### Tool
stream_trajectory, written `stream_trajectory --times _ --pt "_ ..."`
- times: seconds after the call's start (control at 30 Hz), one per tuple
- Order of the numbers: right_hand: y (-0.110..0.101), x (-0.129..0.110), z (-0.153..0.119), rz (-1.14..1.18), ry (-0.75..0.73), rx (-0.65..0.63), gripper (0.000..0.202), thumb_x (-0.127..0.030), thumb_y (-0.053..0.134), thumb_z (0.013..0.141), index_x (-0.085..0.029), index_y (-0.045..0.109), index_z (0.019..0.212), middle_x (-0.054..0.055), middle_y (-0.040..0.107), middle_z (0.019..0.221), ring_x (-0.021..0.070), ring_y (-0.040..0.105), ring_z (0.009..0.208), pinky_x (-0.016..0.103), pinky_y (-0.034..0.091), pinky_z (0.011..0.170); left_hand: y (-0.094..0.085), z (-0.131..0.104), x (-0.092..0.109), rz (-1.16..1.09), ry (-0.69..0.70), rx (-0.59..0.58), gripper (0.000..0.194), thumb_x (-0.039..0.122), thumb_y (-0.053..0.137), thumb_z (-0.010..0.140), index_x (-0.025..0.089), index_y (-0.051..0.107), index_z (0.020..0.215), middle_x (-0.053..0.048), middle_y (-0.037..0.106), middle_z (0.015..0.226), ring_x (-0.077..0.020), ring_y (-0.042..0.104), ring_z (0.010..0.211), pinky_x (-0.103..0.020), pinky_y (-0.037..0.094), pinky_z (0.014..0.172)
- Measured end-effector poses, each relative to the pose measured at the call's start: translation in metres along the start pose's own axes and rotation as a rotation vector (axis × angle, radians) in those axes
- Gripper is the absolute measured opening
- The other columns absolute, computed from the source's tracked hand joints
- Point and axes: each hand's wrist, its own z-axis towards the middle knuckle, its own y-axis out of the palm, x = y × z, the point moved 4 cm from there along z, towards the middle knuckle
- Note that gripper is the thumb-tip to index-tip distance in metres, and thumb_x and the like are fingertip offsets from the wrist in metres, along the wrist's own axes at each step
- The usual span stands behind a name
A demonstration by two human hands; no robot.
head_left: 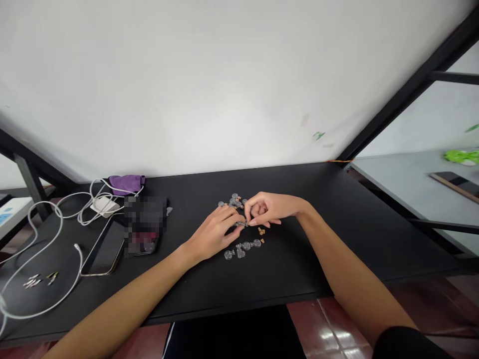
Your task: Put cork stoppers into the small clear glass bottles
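Observation:
My left hand rests on the black table, closed around a tiny clear glass bottle lying between thumb and fingers. At that bottle's neck, the thumb and index finger of my right hand are pinched together; what is between the tips is too small to make out. Small corks lie just below my right hand, with one more cork closer to me. Several little glass bottles sit in a loose row in front of my hands. Behind my fingers is another cluster of tiny bottles, some with corks.
To the left are a phone, a dark partly blurred object, a white cable with a charger, and a purple cloth. Small clips lie inside the cable loop. A white wall rises behind the table.

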Motion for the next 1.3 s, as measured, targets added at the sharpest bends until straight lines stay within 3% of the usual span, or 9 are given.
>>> stream_trajectory --times 0.53,0.67,1.0,1.17,1.3 --pt "0.006 -0.004 0.008 0.054 -0.048 0.045 0.037 -0.045 0.085 0.081 -0.016 0.065 0.089 0.0 0.073 0.069 0.0073 0.058 0.047 0.02 0.047 0.051 -0.003 0.001 0.001 -0.065 -0.03 0.054 0.005 0.016 0.06 0.099 0.02 0.061 0.101 -0.003 0.065 0.091 -0.0186 0.058 0.085 -0.033 0.048 0.087" --pt "0.005 -0.006 0.01 0.101 -0.074 0.068 0.035 -0.041 0.087 0.08 -0.016 0.066 0.093 0.002 0.075 0.077 0.009 0.063 0.054 0.018 0.041 0.046 -0.005 0.001 0.001 -0.094 -0.044 0.07 0.005 0.017 0.062 0.099 0.021 0.061 0.102 -0.002 0.065 0.092 -0.0183 0.059 0.087 -0.032 0.048 0.087" --pt "0.008 -0.003 0.01 0.111 -0.116 -0.002 0.034 -0.045 0.078 0.089 -0.014 0.076 0.103 0.012 0.081 0.096 0.0116 0.071 0.062 0.02 0.043 0.049 -0.003 -0.004 -0.004 -0.148 -0.168 0.073 0.008 0.022 0.062 0.099 0.023 0.055 0.104 0.001 0.054 0.091 -0.0153 0.055 0.084 -0.026 0.045 0.077" --pt "0.009 -0.002 0.012 0.151 -0.162 0.011 0.031 -0.043 0.078 0.09 -0.013 0.074 0.098 0.01 0.08 0.089 0.0151 0.075 0.068 0.02 0.048 0.051 -0.003 -0.003 -0.005 -0.162 -0.152 0.071 0.012 0.019 0.062 0.099 0.024 0.057 0.109 0.0 0.056 0.095 -0.0157 0.056 0.087 -0.027 0.047 0.081" --pt "0.009 -0.001 0.013 0.178 -0.177 0.027 0.032 -0.044 0.079 0.09 -0.013 0.073 0.095 0.007 0.078 0.08 0.0171 0.076 0.068 0.023 0.055 0.055 -0.003 -0.002 -0.005 -0.151 -0.122 0.051 0.005 0.021 0.06 0.102 0.022 0.058 0.106 -0.001 0.059 0.093 -0.0168 0.056 0.088 -0.03 0.048 0.084"
